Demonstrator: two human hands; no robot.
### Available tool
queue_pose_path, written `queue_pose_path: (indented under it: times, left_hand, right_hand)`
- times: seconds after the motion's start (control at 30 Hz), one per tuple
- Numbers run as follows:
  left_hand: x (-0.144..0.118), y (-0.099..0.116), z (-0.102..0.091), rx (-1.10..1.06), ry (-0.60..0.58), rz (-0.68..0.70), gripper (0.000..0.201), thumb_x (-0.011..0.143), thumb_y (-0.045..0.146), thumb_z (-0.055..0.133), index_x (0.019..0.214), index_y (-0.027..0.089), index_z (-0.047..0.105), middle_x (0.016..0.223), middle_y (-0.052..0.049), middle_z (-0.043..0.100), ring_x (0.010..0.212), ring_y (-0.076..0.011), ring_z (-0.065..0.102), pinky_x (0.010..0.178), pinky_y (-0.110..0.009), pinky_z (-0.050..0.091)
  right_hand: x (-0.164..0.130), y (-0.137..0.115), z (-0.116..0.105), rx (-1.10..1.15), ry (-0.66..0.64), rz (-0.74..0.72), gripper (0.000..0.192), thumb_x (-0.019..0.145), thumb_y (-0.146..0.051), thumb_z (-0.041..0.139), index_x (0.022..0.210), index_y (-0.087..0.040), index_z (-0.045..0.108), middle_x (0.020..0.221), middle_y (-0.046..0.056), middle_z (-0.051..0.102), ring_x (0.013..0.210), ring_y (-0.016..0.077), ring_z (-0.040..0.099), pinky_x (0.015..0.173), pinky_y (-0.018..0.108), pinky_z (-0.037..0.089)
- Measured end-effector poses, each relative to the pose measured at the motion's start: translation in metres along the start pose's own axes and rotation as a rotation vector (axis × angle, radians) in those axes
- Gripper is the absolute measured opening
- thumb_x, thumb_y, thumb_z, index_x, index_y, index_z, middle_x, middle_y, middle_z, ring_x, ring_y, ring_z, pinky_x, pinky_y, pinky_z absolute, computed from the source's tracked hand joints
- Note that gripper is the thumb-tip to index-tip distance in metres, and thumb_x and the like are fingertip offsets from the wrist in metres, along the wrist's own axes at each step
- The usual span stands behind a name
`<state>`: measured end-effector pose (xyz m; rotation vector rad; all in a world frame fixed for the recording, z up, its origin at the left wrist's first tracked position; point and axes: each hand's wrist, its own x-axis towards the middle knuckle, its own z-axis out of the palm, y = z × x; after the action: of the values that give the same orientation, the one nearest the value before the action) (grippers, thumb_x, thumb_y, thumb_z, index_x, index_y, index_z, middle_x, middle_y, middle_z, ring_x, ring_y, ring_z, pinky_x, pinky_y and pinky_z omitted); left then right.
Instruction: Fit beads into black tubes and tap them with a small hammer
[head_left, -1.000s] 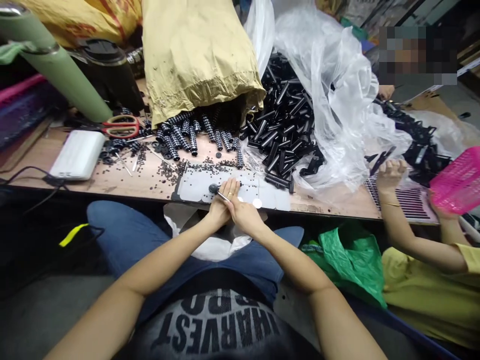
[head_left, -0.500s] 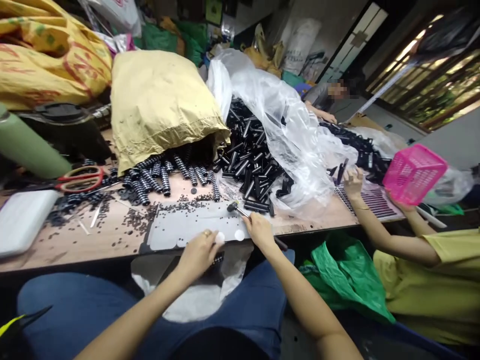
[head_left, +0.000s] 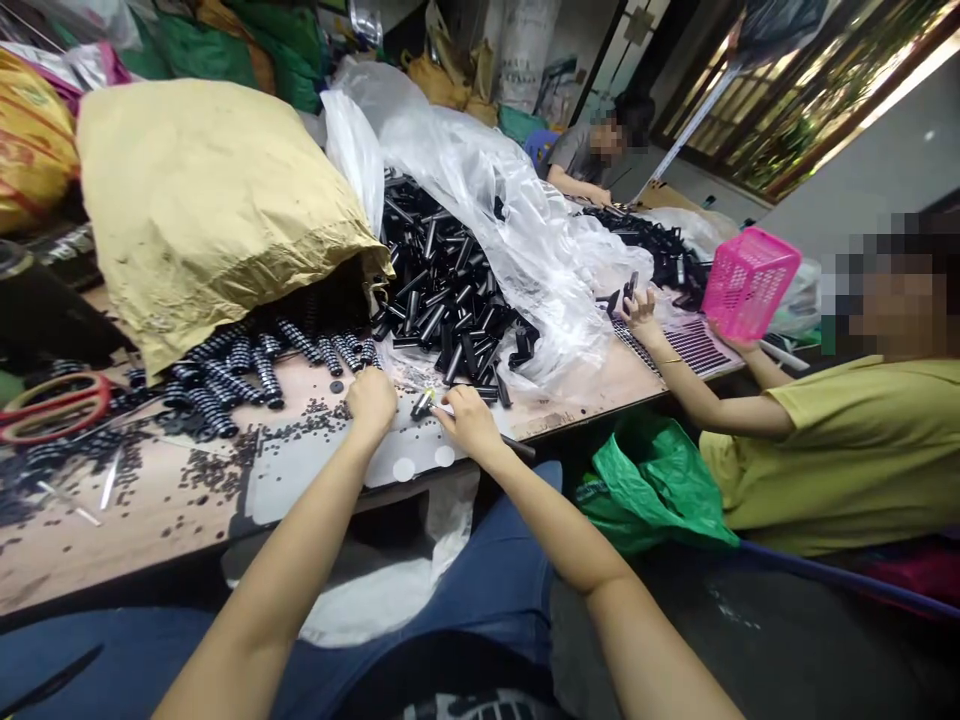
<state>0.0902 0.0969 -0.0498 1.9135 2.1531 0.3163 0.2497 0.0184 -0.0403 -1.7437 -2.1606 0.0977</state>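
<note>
My right hand (head_left: pixel 466 421) grips a small hammer (head_left: pixel 424 403) with a thin metal shaft; its head hangs just above the grey mat (head_left: pixel 300 478) on the wooden table (head_left: pixel 135 520). My left hand (head_left: pixel 371 398) reaches forward with its fingers curled down onto the table, right beside the ribbed black parts (head_left: pixel 247 368) spilling from the tan paper sack (head_left: pixel 202 200). I cannot tell whether it holds one. Loose tiny black pieces (head_left: pixel 214 465) lie scattered left of the mat.
A heap of black tubes (head_left: pixel 442 295) lies on clear plastic sheeting (head_left: pixel 525 230) ahead. Red scissors (head_left: pixel 52 403) lie at far left. To the right a person in a yellow shirt (head_left: pixel 847 450) handles black parts beside a pink basket (head_left: pixel 746 282). A green bag (head_left: pixel 649 485) sits below the table edge.
My view swung up and right. My hands separated; the left went from the mat's near edge forward to the ribbed parts, the right carried the hammer along.
</note>
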Motion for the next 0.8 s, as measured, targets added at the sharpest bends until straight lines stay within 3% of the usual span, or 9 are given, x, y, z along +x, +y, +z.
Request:
queue_pose_path:
  times: [0.17, 0.27, 0.33, 0.43, 0.57, 0.63, 0.7, 0.8]
  left_hand:
    - [-0.037, -0.053, -0.029, -0.045, 0.112, 0.21, 0.04, 0.089, 0.028, 0.039, 0.114, 0.005, 0.06, 0.104, -0.021, 0.062, 0.093, -0.0317, 0.062, 0.082, -0.04, 0.048]
    - [-0.059, -0.084, -0.043, -0.075, 0.12, 0.294, 0.035, 0.082, 0.038, 0.05, 0.098, 0.013, 0.067, 0.095, -0.014, 0.065, 0.091, -0.0291, 0.061, 0.084, -0.037, 0.047]
    - [-0.064, -0.095, -0.04, -0.076, 0.114, 0.287, 0.032, 0.08, 0.042, 0.051, 0.085, 0.015, 0.067, 0.087, -0.012, 0.065, 0.085, -0.0287, 0.061, 0.081, -0.036, 0.047]
    - [-0.06, -0.096, -0.023, -0.206, 0.199, 0.317, 0.038, 0.083, 0.05, 0.046, 0.08, 0.016, 0.062, 0.086, -0.013, 0.064, 0.083, -0.0279, 0.061, 0.077, -0.035, 0.046]
    - [-0.059, -0.088, -0.011, -0.454, 0.249, 0.29, 0.038, 0.091, 0.05, 0.042, 0.091, 0.016, 0.059, 0.083, -0.01, 0.066, 0.076, -0.0232, 0.062, 0.07, -0.03, 0.046]
    - [-0.062, -0.086, -0.013, -0.434, 0.332, 0.316, 0.037, 0.092, 0.049, 0.044, 0.097, 0.016, 0.06, 0.09, -0.011, 0.068, 0.08, -0.0237, 0.064, 0.073, -0.03, 0.046]
    - [-0.063, -0.086, -0.017, -0.363, 0.365, 0.426, 0.038, 0.091, 0.048, 0.047, 0.103, 0.016, 0.062, 0.097, -0.013, 0.068, 0.087, -0.0255, 0.064, 0.076, -0.031, 0.046]
    - [-0.059, -0.087, -0.019, -0.304, 0.209, 0.569, 0.033, 0.088, 0.044, 0.049, 0.097, 0.018, 0.066, 0.092, -0.011, 0.069, 0.083, -0.0261, 0.064, 0.072, -0.031, 0.045]
  right_hand:
    - [0.046, -0.005, 0.011, -0.066, -0.01, -0.012, 0.022, 0.093, -0.035, 0.054, 0.101, -0.016, 0.06, 0.103, 0.01, 0.06, 0.1, 0.0229, 0.051, 0.087, 0.035, 0.045]
    - [0.089, -0.007, 0.03, -0.173, 0.065, -0.007, 0.023, 0.093, -0.027, 0.053, 0.109, -0.012, 0.058, 0.121, 0.015, 0.055, 0.113, 0.0277, 0.046, 0.091, 0.04, 0.043]
    - [0.113, -0.006, 0.04, -0.237, 0.054, -0.049, 0.024, 0.094, -0.017, 0.044, 0.113, -0.009, 0.057, 0.133, 0.019, 0.049, 0.123, 0.0296, 0.042, 0.096, 0.043, 0.04]
    - [0.137, -0.002, 0.042, -0.29, 0.0, -0.12, 0.027, 0.094, -0.009, 0.037, 0.107, -0.006, 0.06, 0.134, 0.019, 0.05, 0.127, 0.0277, 0.04, 0.102, 0.045, 0.036]
    - [0.132, -0.007, 0.024, -0.317, -0.029, -0.311, 0.026, 0.095, -0.01, 0.039, 0.102, -0.015, 0.064, 0.119, 0.01, 0.063, 0.123, 0.0205, 0.046, 0.113, 0.048, 0.023]
    - [0.119, -0.019, 0.013, -0.319, -0.111, -0.519, 0.026, 0.095, -0.011, 0.041, 0.096, -0.019, 0.066, 0.101, 0.005, 0.068, 0.11, 0.0177, 0.053, 0.117, 0.049, 0.015]
    - [0.103, -0.034, 0.003, -0.303, -0.228, -0.708, 0.024, 0.094, -0.013, 0.046, 0.087, -0.022, 0.067, 0.087, 0.0, 0.07, 0.098, 0.0168, 0.057, 0.117, 0.048, 0.013]
    - [0.082, -0.052, -0.009, -0.276, -0.342, -0.837, 0.023, 0.093, -0.016, 0.05, 0.08, -0.024, 0.067, 0.084, -0.002, 0.071, 0.094, 0.0168, 0.058, 0.117, 0.046, 0.016]
